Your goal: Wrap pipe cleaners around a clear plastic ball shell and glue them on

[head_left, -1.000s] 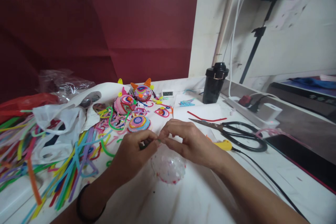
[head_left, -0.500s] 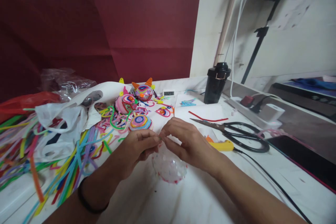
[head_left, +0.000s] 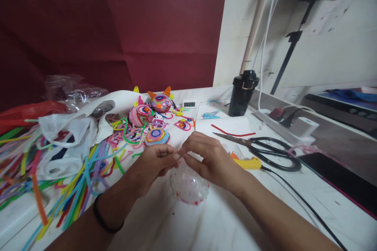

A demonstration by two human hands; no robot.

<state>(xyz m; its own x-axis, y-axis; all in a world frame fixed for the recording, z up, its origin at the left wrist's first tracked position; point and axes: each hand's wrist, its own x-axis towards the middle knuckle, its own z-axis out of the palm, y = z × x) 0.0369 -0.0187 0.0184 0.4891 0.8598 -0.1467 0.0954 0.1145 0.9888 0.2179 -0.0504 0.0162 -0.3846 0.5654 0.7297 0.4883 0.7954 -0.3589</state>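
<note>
Clear ball (head_left: 189,188), dotted with red and other colours, lying on the white desk (head_left: 224,223) just under and near both hands; fingertips of the left hand (head_left: 153,161) and right hand (head_left: 207,157) pinched together and meeting above it, closed on something very thin between them, too small to tell what; possibly a bit of coloured stick, not certain.

Judged by the ball's surface: mostly bare, only scattered flecks, nothing coiled round it yet; compared with the finished pieces farther off, plainly at an early stage. Two round figures (head_left: 151,108) with spiral patterns and orange and yellow ears standing at the far middle; a flat spiral disc (head_left: 156,136) just nearer; an eye shape (head_left: 183,125) to its right.

Heap of coloured sticks (head_left: 73,180) spread over the left side, beside white plastic bags (head_left: 70,137). Black scissors (head_left: 265,147) to the right, a yellow tool (head_left: 249,162) with a black cord close by the right wrist; black cup (head_left: 242,92) and small clock (head_left: 189,104) at the far edge.
</note>
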